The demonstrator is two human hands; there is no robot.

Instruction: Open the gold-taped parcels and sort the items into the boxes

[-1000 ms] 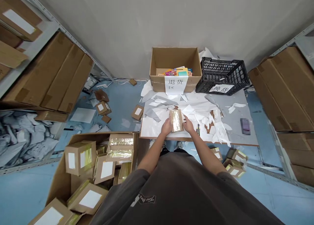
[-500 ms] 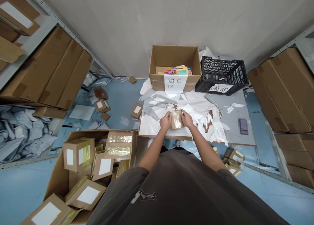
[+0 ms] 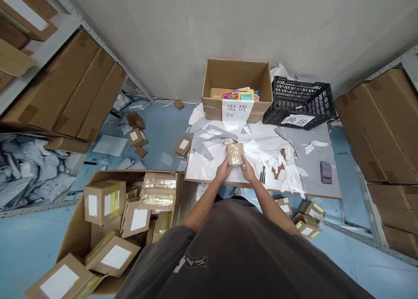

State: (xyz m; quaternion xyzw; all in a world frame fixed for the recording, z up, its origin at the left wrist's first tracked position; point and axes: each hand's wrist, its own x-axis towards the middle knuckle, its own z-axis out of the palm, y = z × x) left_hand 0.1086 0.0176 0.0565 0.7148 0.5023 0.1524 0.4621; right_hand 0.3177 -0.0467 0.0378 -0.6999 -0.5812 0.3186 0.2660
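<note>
A small taped cardboard box is held between my two hands over the table. My left hand grips its lower left side, and my right hand grips its lower right side. Shiny clear tape covers the face turned up to me. Torn white paper lies under and around the box. Just right of my right hand, a dark box cutter with some yellow on it rests on the table.
Behind my hands stand an open carton with colourful booklets and a black crate, both with paper signs. A large carton of taped boxes is at my left. Shelves with cartons flank both sides. Several small boxes lie on the floor.
The box has moved slightly away from me and been turned, with my hands shifting from its upper corners to its lower sides. The box cutter now shows beside my right hand.
</note>
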